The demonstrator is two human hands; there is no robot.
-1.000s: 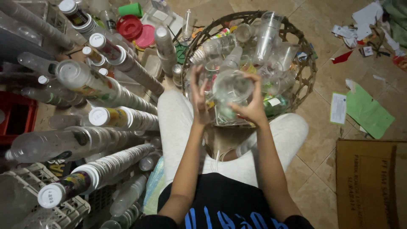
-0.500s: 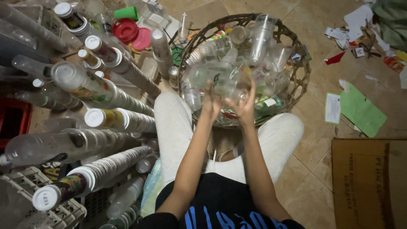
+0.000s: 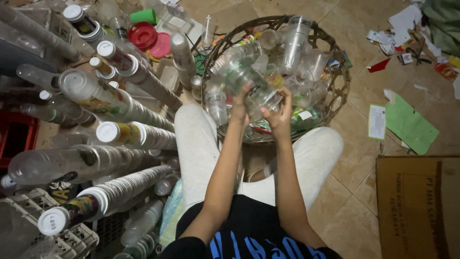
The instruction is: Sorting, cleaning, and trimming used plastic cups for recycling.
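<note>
Both your hands are up over the near rim of the woven basket (image 3: 338,79). Left hand (image 3: 239,106): fingers curled partway shut around a clear plastic cup (image 3: 251,85), gripping its left side. Right hand (image 3: 281,111): thumb and fingers wrapped on the same cup's right side, fingertips (image 3: 286,94) pressed on the wall; hand about half shut. The cup sits between the two palms, tilted, just above the heap of clear cups (image 3: 297,43) that fills the basket. Whether one cup or a nested pair is in the grip, you cannot tell; the plastic is see-through and the heap shows behind it.

Both forearms run straight forward from your body, nearly parallel, wrists close together, elbows tucked in above your knees in pale trousers (image 3: 201,144), which flank the basket's near side.

Left of the basket: long nested stacks of cups (image 3: 139,132) lying slanted, with a red lid (image 3: 142,35) beyond them. Right of the basket: a green sheet of paper (image 3: 411,125) on the tiled floor, and a cardboard box (image 3: 419,206) nearer you.
</note>
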